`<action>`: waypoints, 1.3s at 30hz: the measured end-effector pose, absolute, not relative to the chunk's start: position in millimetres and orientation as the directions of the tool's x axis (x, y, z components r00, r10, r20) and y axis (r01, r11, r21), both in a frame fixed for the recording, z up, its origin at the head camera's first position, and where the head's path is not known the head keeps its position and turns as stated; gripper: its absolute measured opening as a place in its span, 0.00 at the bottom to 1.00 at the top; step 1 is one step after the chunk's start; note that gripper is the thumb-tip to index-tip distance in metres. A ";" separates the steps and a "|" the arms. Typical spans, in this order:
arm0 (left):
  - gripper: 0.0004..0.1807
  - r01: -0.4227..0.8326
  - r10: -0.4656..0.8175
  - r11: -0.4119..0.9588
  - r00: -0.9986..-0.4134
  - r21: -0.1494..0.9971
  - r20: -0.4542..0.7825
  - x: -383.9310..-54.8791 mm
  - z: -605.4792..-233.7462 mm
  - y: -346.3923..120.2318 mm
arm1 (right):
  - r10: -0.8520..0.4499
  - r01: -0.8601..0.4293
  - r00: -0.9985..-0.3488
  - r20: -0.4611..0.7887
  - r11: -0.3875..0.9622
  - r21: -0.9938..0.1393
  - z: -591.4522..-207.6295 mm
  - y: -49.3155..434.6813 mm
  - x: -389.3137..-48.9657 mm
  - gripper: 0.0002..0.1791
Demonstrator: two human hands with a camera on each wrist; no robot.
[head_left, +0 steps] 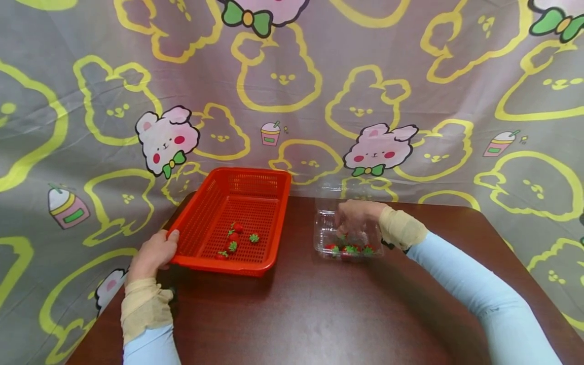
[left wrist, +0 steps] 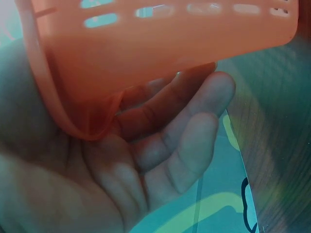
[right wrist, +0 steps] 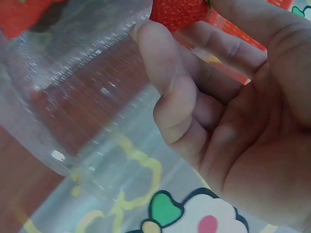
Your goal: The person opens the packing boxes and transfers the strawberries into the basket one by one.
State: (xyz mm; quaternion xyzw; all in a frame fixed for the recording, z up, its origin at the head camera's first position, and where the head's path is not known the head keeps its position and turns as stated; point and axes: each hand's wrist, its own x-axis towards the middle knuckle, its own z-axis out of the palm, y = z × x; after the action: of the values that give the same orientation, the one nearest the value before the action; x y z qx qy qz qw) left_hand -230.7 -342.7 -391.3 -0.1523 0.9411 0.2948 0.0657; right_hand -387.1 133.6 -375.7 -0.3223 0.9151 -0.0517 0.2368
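A red plastic basket point(head_left: 279, 223) with slotted walls stands on the left of the table, and several strawberries point(head_left: 234, 237) with green leaves lie on its floor. My left hand point(head_left: 152, 253) grips its near left corner, thumb over the rim; in the left wrist view the fingers curl beneath the basket wall point(left wrist: 160, 53). To the right, my right hand point(head_left: 358, 215) reaches into a clear plastic box point(head_left: 321, 238). Its fingers pinch a strawberry point(right wrist: 179, 13), seen in the right wrist view. More strawberries point(head_left: 350, 250) lie along the box's near side.
The clear box's lid point(head_left: 326, 195) stands raised at its back. Both containers rest on a dark brown table point(head_left: 301, 309). Close behind the table hangs a grey cloth point(head_left: 292, 121) with yellow outlines and cartoon animals. Table surface separates the basket from the box.
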 end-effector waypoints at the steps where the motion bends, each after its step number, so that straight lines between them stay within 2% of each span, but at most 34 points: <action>1: 0.29 -0.325 -0.248 0.780 -0.945 0.534 -0.214 -230.4 -391.4 -342.8 | -0.609 -0.554 -0.681 -0.406 0.791 -0.258 -372.5 132.7 -387.8 0.08; 7: 0.29 -0.324 -0.250 0.779 -0.946 0.536 -0.208 -229.4 -391.6 -342.6 | -0.660 -0.603 -0.641 -0.391 0.749 -0.275 -353.1 125.8 -392.3 0.08; 11: 0.29 -0.321 -0.249 0.782 -0.947 0.535 -0.204 -229.8 -391.2 -341.0 | -0.641 -0.570 -0.663 -0.387 0.767 -0.294 -340.7 122.7 -393.7 0.07; 15: 0.29 -0.308 -0.239 0.784 -0.951 0.539 -0.196 -230.6 -391.4 -339.8 | -0.614 -0.552 -0.701 -0.363 0.789 -0.268 -328.8 120.3 -394.8 0.08; 19: 0.28 -0.286 -0.226 0.788 -0.958 0.545 -0.177 -230.4 -391.4 -341.5 | -0.649 -0.616 -0.687 -0.326 0.759 -0.211 -318.6 113.6 -398.2 0.10; 22: 0.28 -0.281 -0.220 0.786 -0.960 0.551 -0.175 -229.7 -391.3 -342.3 | -0.685 -0.647 -0.657 -0.314 0.727 -0.231 -311.8 107.2 -401.1 0.09; 26: 0.28 -0.283 -0.220 0.781 -0.959 0.557 -0.179 -229.7 -390.5 -342.3 | -0.693 -0.615 -0.643 -0.327 0.721 -0.319 -302.6 98.2 -403.1 0.09; 39: 0.29 -0.299 -0.234 0.786 -0.954 0.541 -0.188 -229.3 -390.3 -341.8 | -0.693 -0.637 -0.657 -0.297 0.721 -0.274 -276.9 60.7 -409.1 0.09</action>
State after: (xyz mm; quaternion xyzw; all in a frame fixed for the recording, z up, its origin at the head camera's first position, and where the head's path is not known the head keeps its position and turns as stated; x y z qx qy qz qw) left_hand -229.3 -341.8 -390.3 -0.1413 0.9434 0.2948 0.0553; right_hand -409.1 60.7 -276.9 -0.3665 0.9072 -0.0731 0.1933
